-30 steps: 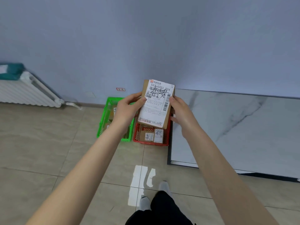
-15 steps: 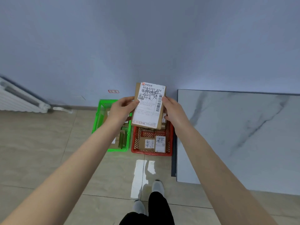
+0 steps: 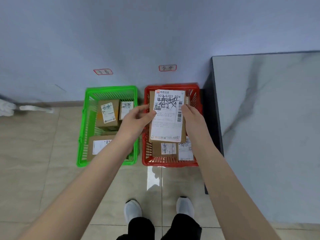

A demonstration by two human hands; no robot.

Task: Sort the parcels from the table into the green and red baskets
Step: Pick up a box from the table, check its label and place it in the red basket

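Red-framed label (image 3: 103, 71) and second label (image 3: 167, 68) on blue wall (image 3: 121, 32); white shoes (image 3: 133, 211) on beige floor tiles (image 3: 34, 153)

Soft, even, bluish indoor light; faint shadows. A bright glare patch lies on the glossy beige floor tiles (image 3: 154, 177) below the left hand (image 3: 136, 119) and right hand (image 3: 192, 118). Far left of them a white object (image 3: 7, 107) is smeared with blur. Wide-angle distortion stretches both forearms (image 3: 97, 170) toward the bottom corners.

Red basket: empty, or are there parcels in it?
Not empty. At least two labelled cardboard parcels lie in the red basket near its front rim, below the held parcel.
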